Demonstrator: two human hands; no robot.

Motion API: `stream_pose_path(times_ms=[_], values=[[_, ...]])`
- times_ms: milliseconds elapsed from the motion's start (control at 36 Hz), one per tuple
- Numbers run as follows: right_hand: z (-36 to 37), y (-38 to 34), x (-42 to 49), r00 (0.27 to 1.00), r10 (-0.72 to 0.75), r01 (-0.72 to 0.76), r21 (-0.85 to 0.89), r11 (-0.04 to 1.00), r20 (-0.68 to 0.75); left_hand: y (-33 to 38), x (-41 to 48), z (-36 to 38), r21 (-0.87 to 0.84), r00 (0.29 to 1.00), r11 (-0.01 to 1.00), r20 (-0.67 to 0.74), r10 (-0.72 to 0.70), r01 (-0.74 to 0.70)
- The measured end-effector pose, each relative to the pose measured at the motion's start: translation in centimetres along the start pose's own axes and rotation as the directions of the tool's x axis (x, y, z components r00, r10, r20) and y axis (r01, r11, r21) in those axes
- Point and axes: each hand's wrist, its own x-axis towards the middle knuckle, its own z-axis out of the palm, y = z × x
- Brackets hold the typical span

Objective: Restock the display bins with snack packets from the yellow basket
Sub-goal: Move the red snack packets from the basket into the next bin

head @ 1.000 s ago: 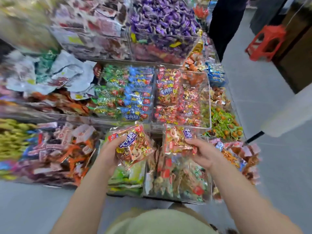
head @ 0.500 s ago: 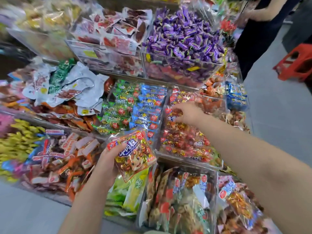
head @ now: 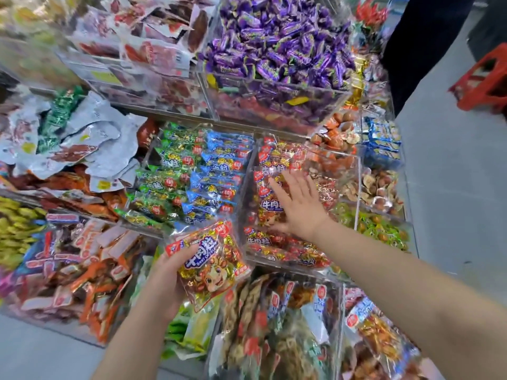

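Note:
My left hand (head: 164,281) grips a red snack packet (head: 211,264) with a blue label and a cartoon face, held just above the lower bins. My right hand (head: 297,204) lies flat with straight fingers on the red snack packets in a clear display bin (head: 356,182) in the middle row. The packets in that bin (head: 270,239) carry the same red and blue design. The yellow basket is out of view.
Beside that bin stand bins of green and blue packets (head: 192,176), purple sweets (head: 277,42) above, orange and white packets (head: 79,264) at lower left. A person in black (head: 422,37) stands at the far right by a red stool (head: 485,80). Grey floor lies to the right.
My right hand carried its packet up into the middle bin, let it go, and now lies flat on the packets. My left hand kept its packet, hardly moving.

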Motion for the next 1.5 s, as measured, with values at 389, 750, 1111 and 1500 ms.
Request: stream_pose_path(times_ms=[389, 750, 1111, 1500], values=[[0.3, -1.8, 2.5, 0.991, 0.126, -0.125, -0.019, 0.992, 0.054, 4.8, 2.0, -3.6, 0.105, 0.994, 0.994, 0.111, 0.011, -0.023], [-3.2, -3.1, 0.8, 0.969, 0.205, -0.216, 0.068, 0.974, 0.138, 6.1, 3.1, -1.6, 0.184, 0.964, 0.983, 0.265, -0.028, -0.022], [-9.9, -12.8, -6.9, 0.858, 0.415, -0.358, 0.932, 0.061, 0.302, 6.0, 2.7, 0.9, 0.251, 0.924, 0.966, 0.381, -0.036, -0.065], [-8.2, -7.6, -9.1, 0.746, 0.511, -0.45, 0.889, -0.085, 0.427, 6.7, 4.3, -1.2, 0.323, 0.957, 0.934, 0.284, 0.06, -0.155]])
